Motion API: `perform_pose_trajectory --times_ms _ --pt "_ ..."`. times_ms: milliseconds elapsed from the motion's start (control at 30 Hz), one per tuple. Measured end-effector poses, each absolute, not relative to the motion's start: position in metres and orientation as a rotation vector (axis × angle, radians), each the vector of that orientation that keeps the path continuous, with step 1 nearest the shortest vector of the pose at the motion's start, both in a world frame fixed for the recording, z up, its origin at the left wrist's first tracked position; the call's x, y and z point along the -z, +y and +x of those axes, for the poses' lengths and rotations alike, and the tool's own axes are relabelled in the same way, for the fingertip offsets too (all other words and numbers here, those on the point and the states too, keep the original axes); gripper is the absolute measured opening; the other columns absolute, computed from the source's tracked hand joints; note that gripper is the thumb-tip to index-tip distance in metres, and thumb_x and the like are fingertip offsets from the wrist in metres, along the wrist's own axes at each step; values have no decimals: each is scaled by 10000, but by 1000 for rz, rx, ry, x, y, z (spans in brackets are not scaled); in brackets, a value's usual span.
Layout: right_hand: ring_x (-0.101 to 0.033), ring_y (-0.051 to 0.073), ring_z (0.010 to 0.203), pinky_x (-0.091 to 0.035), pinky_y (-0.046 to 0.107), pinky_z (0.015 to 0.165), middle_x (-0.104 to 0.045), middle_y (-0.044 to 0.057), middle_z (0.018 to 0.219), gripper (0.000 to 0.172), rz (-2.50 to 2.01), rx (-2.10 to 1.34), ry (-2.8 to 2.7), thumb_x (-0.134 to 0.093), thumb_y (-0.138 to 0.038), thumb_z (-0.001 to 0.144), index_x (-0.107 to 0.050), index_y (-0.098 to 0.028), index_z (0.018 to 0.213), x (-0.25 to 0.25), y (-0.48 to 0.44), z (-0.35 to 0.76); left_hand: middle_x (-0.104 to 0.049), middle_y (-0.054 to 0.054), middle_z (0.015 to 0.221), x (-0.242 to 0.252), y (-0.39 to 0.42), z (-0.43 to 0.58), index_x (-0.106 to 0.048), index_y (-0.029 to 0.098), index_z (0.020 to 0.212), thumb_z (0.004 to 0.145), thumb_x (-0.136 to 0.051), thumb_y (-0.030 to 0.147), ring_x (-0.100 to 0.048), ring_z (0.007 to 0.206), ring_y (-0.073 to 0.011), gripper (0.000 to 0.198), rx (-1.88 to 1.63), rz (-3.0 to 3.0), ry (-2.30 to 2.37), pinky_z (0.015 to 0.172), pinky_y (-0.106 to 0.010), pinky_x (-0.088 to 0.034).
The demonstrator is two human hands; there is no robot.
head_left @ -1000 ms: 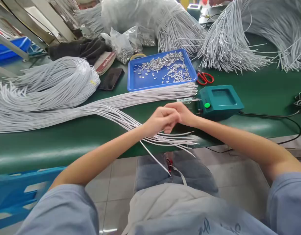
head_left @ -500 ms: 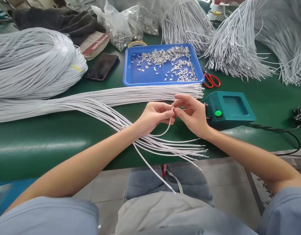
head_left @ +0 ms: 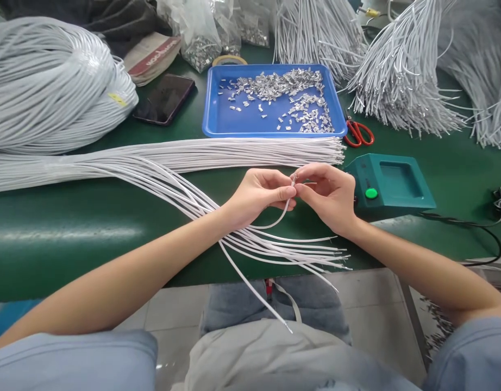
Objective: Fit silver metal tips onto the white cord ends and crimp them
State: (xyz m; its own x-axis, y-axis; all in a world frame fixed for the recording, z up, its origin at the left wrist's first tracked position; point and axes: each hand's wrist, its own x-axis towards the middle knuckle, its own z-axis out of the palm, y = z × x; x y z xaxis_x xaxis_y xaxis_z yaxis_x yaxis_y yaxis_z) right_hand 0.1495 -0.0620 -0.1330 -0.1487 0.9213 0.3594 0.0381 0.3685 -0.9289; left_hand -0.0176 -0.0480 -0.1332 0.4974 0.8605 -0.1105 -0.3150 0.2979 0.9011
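My left hand (head_left: 263, 196) pinches one white cable (head_left: 283, 213) close to its end, between thumb and fingers. My right hand (head_left: 329, 191) meets it there, thumb and forefinger closed at the cable's tip; what exactly lies between those fingertips is too small to make out. Under my left wrist a loose group of white cables (head_left: 270, 247) fans out toward the table's front edge. Behind both hands lies a straight bundle of white cables (head_left: 234, 153). Past it, a blue tray (head_left: 230, 124) holds many small metal pieces (head_left: 283, 84).
A green device (head_left: 397, 187) with a lit button stands right of my right hand, red-handled scissors (head_left: 359, 134) behind it. A phone (head_left: 164, 100) and a large cable coil (head_left: 58, 87) lie left. Cable bundles (head_left: 401, 81) and plastic bags (head_left: 201, 41) are at the back.
The view has shifted slightly. The fingers of my right hand have curled in closer at the cable's tip; my left hand keeps its pinch on the cable.
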Motion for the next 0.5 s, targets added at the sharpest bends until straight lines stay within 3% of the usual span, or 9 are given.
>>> perform_pose_trajectory --times_ms 133,267,500 --pt "-667 124 748 -593 261 639 -682 19 843 173 -874 -1085 -1498 -663 -374 841 -614 -211 874 127 -60 153 -690 -4 624 133 -49 -17 -702 101 730 610 -916 300 -667 568 -106 316 -866 975 681 549 -198 -564" --pt "-667 118 713 -590 247 591 -694 7 874 350 -906 -1223 -1547 -688 -462 797 -565 -231 1030 123 -54 158 -690 -9 610 133 -49 -16 -696 99 697 617 -911 286 -663 554 -105 296 -859 990 681 530 -187 -552" --pt "-635 101 666 -573 229 562 -628 -36 751 298 -892 -1202 -1469 -740 -307 742 -575 -235 979 125 -53 155 -675 -3 604 134 -49 -14 -692 103 695 566 -934 315 -652 564 -106 347 -886 1017 702 537 -203 -548"
